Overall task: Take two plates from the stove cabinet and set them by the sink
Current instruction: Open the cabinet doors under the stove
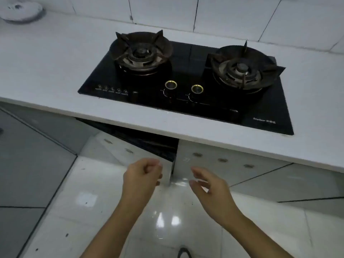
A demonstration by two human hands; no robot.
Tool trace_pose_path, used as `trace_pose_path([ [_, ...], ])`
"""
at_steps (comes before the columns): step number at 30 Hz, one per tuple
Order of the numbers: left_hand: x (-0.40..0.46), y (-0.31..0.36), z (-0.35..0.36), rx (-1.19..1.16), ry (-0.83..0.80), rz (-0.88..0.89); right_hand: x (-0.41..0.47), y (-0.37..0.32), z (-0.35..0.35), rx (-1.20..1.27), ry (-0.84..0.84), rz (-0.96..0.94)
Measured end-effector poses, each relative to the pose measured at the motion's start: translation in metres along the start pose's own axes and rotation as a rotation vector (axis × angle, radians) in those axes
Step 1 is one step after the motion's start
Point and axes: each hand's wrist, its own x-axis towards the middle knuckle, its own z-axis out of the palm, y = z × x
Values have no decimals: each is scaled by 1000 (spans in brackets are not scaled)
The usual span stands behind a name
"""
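White bench [55, 58] carries black stove [186, 90]. Below it, left cabinet door [119, 151] ajar, dark gap; plates not visible. Left hand [142, 176] fingers curled at door edge, grip unclear. Right hand [210, 187] fingers spread, empty.

White tiled wall [232, 13] seen behind a pale counter [55, 58], black glass two-burner hob [186, 101] set into it, glossy white floor tiles [89, 202] marked by light reflections, grey cabinet fronts [28, 155] seen below at left.
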Motion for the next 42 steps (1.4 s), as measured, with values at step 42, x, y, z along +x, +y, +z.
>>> trace_pose_path([
  [42,-10,-120,-33,-724,-33,-287,-33,38,178,549,203,243],
])
